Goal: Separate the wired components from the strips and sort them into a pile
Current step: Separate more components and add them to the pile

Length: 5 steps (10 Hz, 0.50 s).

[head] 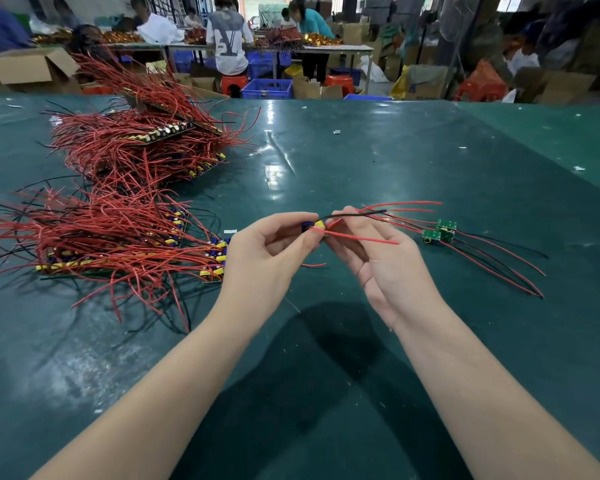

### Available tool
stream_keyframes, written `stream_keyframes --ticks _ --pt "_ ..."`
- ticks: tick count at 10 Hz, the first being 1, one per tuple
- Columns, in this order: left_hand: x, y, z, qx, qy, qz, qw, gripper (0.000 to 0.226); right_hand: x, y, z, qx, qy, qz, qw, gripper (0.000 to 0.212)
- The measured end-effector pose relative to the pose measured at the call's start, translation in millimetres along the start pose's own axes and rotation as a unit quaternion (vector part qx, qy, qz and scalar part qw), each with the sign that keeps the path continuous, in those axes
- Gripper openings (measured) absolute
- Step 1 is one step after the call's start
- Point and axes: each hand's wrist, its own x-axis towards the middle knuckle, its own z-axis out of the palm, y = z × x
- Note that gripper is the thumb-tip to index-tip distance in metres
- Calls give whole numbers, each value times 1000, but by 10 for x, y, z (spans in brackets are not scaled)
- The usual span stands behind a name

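Observation:
Above the middle of the green table (326, 358), my left hand (267, 258) and my right hand (378, 261) meet on one small wired component (314, 226), blue and yellow, with red and black leads running right. Both hands pinch it between thumb and fingertips. To the left lie strips of components (118, 251) buried in red wires, with a taller heap of strips (142, 143) behind them. At the right, a small pile of separated green boards (440, 232) rests on the table, its red and black wires trailing toward the right.
A loose red wire piece (314, 265) lies on the table under my hands. Small white scraps (336, 132) dot the far surface. Beyond the table's far edge stand blue crates (267, 89), cardboard boxes (28, 69), red stools and several people at other benches.

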Motion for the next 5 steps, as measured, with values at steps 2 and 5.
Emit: stream_keyframes --ticks 2,5 --pt "10 -66 12 -117 -45 -64 990 22 61 41 -66 30 -14 64 997 20" --pt "1 -86 -3 30 -25 31 999 24 141 173 -148 -17 11 22 1000 18"
